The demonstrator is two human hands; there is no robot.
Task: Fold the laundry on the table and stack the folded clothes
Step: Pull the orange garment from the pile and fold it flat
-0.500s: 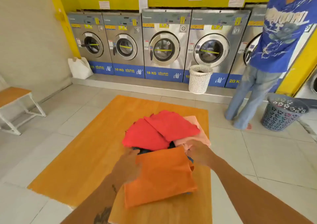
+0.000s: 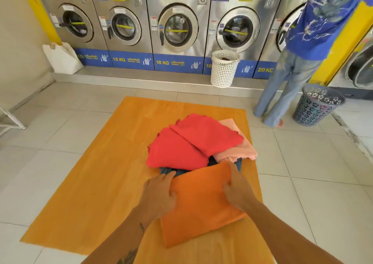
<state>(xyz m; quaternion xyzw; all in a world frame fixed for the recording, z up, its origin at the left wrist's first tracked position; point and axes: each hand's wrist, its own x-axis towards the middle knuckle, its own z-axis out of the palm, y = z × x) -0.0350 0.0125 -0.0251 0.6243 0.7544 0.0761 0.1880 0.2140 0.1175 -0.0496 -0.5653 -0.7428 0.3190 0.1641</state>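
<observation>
Your left hand and right hand lie flat and apart, pressing the folded orange cloth. Next, likely take a red cloth.

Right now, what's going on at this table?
A person is folding laundry in a laundromat. Both hands, the left hand and the right hand, press flat on a folded orange garment on the wooden table. Behind it lies a loose pile: a red cloth, a peach one and something dark blue underneath, not yet folded.
</observation>
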